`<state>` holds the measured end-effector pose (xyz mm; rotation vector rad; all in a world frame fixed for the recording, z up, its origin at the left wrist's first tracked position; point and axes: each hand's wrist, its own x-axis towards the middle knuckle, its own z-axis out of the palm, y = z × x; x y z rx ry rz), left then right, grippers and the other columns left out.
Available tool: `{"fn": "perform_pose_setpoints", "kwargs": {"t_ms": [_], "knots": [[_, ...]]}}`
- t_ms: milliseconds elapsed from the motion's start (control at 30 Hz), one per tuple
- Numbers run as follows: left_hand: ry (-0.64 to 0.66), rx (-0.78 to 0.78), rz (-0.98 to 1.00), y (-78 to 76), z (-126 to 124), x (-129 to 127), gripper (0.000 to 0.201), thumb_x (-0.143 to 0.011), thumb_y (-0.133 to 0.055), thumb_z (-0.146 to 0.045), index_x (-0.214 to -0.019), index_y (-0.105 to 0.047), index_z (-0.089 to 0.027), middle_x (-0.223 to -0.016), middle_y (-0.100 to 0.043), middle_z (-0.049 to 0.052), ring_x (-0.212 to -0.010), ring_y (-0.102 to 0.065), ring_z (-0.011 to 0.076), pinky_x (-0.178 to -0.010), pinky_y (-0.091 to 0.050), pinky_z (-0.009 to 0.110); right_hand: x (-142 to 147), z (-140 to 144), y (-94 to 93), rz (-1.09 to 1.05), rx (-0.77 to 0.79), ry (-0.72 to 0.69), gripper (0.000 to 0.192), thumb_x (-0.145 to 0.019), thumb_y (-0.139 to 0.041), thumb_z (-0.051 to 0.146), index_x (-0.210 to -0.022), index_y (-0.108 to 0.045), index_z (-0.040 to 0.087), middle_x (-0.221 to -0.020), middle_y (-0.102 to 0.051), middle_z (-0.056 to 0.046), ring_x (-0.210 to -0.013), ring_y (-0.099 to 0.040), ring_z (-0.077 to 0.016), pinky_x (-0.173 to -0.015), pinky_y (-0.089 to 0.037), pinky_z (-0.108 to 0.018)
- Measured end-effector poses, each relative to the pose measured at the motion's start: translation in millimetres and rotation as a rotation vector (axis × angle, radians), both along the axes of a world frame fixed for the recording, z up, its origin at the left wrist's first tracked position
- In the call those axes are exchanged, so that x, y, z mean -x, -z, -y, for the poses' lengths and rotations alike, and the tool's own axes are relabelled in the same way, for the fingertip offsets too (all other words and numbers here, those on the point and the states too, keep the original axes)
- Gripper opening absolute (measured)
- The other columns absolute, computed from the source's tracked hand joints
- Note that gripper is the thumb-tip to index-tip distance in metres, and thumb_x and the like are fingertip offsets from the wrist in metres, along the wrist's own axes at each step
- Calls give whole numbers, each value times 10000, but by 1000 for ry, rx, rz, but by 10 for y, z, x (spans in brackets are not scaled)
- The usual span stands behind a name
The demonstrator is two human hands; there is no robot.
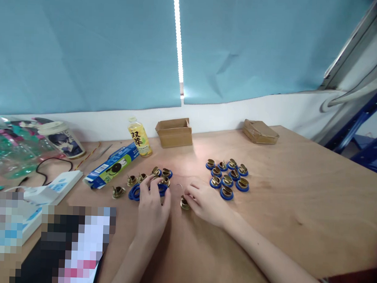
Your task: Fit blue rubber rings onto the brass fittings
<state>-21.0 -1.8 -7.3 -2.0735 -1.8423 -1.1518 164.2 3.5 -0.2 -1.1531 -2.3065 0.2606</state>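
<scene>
Wooden desk [298, 195] | right hand [206, 203]: fingertips clamped on 1 brass fitting [184, 205], right of blue rings [133, 193] | left hand [152, 201]: over rings, grip cannot be told | fitting probably light, stiff, slippery; better held by edge

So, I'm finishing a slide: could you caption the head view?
Left hand over blue rings, right hand at a brass-coloured piece, with a cluster of blue-ringed pieces on the wooden tabletop.
</scene>
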Motion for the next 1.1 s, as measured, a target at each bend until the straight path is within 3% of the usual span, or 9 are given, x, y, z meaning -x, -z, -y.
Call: {"fn": "perform_pose_setpoints", "kwargs": {"t_ms": [233, 367, 533, 700, 833, 1100], "knots": [[264, 6, 127, -38, 18, -63, 250, -912, -597, -290, -1126, -597, -162, -1298, -561, 157, -1246, -571, 303, -1013, -514, 450, -21, -9, -4, 29, 63, -30, 123, -968, -494, 190, -878, -579, 190, -946, -633, -63, -913, -598, -193, -802, -456, -300], [343, 62, 87, 11, 6, -37, 316, -957, -521, -258, -1255, -551, -158, -1356, -558, 162, -1287, -549, 287, -1036, -501, 444, -54, -11, -30, 14, 98, -68, 75, -920, -517, 143, -907, -574, 190, -963, -637, -68, -935, -589, -207, -824, -457, -323], [393, 144, 111, 40, -1, -46, 384, -986, -446, -239, -1359, -473, -151, -1313, -598, 160, -1237, -584, 262, -1031, -499, 439, -75, 3, -57, -6, 112, -69, 165, -848, -514, 65, -937, -569, 193, -1001, -646, -71, -943, -587, -211, -812, -452, -319], [391, 110, 108, -45, 48, -85, 378, -945, -502, -225, -1318, -541, -182, -1296, -535, 152, -1208, -581, 264, -978, -523, 406, -99, -3, -60, -13, 116, 2, 218, -852, -475, 48, -1003, -572, 172, -1009, -661, -90, -906, -608, -206, -759, -438, -292], [380, 161, 130, -93, 86, -108, 465, -911, -565, -258, -1369, -492, -219, -1162, -627, 108, -1065, -656, 242, -915, -551, 389, -116, -16, -78, -14, 127, 92, 242, -837, -465, 30, -991, -582, 175, -959, -665, -78, -837, -611, -191, -695, -402, -268], [444, 166, -10, -1, 85, -109, 453, -876, -581, -246, -1317, -486, -204, -1188, -698, 106, -1053, -677, 267, -912, -535, 405, -89, -23, -70, -2, 142, 139, 228, -834, -462, 38, -966, -587, 175, -918, -672, -67, -799, -617, -192, -659, -377, -267]]}}
